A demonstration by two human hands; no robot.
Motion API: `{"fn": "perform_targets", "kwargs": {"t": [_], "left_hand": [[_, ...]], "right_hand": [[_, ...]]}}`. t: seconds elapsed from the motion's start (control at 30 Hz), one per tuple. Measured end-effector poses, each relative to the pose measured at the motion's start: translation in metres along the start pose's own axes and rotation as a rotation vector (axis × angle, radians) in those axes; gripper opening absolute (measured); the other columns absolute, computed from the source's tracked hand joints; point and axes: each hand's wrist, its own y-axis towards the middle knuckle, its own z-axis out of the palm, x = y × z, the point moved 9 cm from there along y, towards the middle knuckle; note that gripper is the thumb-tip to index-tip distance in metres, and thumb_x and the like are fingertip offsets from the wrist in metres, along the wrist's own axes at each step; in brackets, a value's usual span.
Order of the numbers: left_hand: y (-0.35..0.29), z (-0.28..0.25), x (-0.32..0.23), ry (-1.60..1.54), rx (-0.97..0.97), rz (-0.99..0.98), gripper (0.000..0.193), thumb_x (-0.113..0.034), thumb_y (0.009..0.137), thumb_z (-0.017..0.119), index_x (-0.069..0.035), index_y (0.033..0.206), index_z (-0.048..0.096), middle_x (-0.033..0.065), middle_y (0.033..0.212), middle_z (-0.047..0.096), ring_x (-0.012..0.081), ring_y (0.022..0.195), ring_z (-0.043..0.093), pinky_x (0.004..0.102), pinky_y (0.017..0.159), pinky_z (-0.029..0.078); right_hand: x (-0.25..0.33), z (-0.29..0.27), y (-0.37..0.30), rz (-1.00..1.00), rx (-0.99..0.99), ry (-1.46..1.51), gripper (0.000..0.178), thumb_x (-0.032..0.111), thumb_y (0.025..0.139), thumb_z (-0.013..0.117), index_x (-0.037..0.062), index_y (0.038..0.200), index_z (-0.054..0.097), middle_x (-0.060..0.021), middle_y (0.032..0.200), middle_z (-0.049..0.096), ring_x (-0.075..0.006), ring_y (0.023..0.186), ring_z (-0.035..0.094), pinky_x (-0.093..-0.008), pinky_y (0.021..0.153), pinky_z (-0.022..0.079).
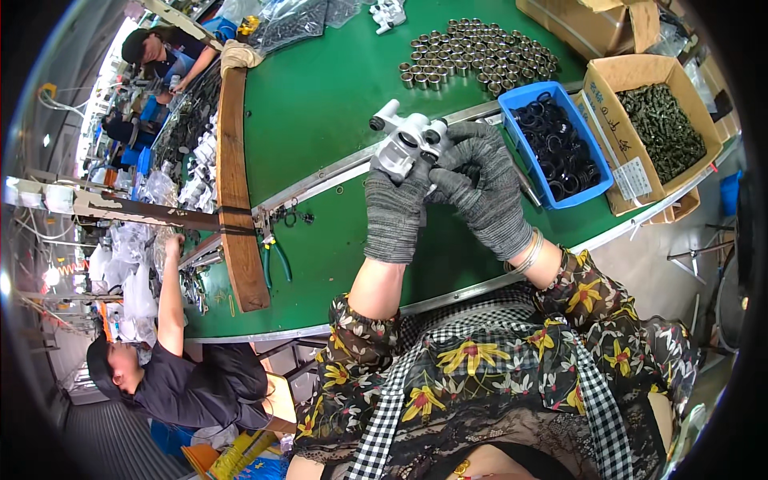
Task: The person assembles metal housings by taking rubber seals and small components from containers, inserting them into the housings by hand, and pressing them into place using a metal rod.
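A silver-white cast-metal brake caliper (410, 144) is raised over the green workbench, with a dark round bore and black rubber pieces on its ends. My left hand (394, 210), in a grey knitted glove, is closed around its lower part. The gloved fingers of my right hand (486, 186) are bent and pressed against the caliper's right side. Whether a small part sits between those fingertips is hidden. Just right of my right hand stands a blue bin (594, 176) of black rubber rings (558, 144).
Many metal ring-shaped cylinders (472, 56) stand at the back. A cardboard box (600, 120) of dark small parts (664, 128) is at the right. Pliers (276, 260) lie left, beside a curved wooden board (234, 184). A co-worker's arm (170, 300) reaches in beyond it.
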Motion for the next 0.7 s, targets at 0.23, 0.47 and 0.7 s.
{"fn": "perform_targets", "kwargs": {"t": [0.23, 0.47, 0.7], "left_hand": [[0.011, 0.005, -0.023, 0.502, 0.003, 0.203, 0.029, -0.009, 0.079, 0.073, 0.0, 0.104, 0.062, 0.0062, 0.091, 0.066, 0.0136, 0.082, 0.062, 0.0301, 0.073, 0.051], [0.005, 0.011, -0.038, 0.484, -0.085, 0.083, 0.021, -0.009, 0.08, 0.071, 0.0, 0.098, 0.064, 0.0035, 0.086, 0.066, 0.012, 0.076, 0.06, 0.0287, 0.07, 0.049], [0.013, 0.012, -0.029, 0.773, 0.019, 0.347, 0.022, -0.017, 0.089, 0.062, -0.005, 0.108, 0.063, 0.0044, 0.09, 0.066, 0.0138, 0.077, 0.06, 0.0314, 0.07, 0.049]], "right_hand": [[0.007, -0.004, 0.003, -0.042, -0.027, -0.091, 0.018, 0.009, 0.073, 0.074, 0.0024, 0.085, 0.061, -0.0131, 0.107, 0.055, -0.0254, 0.1, 0.056, -0.0366, 0.089, 0.046], [0.011, 0.005, 0.007, -0.146, 0.066, -0.314, 0.02, 0.008, 0.076, 0.072, 0.002, 0.09, 0.06, -0.0146, 0.108, 0.057, -0.0301, 0.101, 0.057, -0.0377, 0.089, 0.047], [-0.025, 0.01, 0.014, 0.49, 0.14, 0.421, 0.031, 0.012, 0.075, 0.075, 0.0028, 0.096, 0.054, -0.0071, 0.096, 0.056, -0.0202, 0.088, 0.058, -0.0333, 0.08, 0.05]]}}
